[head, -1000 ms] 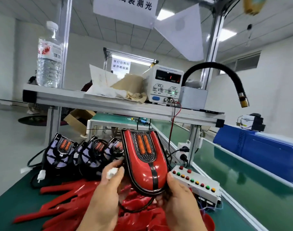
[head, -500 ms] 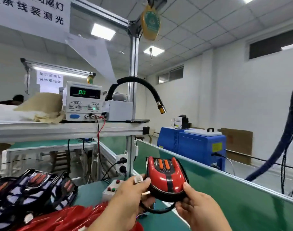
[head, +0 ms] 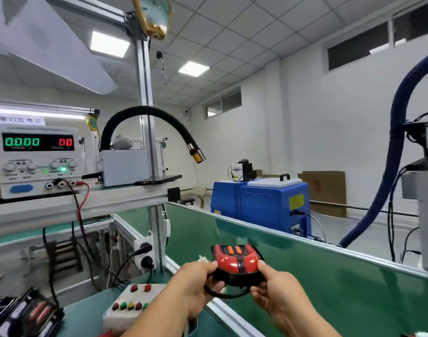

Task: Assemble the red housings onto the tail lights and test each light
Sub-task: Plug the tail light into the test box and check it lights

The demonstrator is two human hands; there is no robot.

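As it's held — tail light (head: 236, 262) red, black-striped.

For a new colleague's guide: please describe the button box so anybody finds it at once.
Find the power supply with lit digits on the upper shelf. Below it, on the green bench left of the left hand, lies the white button box. Only it carries red, green and yellow buttons.

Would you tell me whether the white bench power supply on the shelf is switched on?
On: the white bench power supply shows lit green and red zeros, and a green panel lamp glows.
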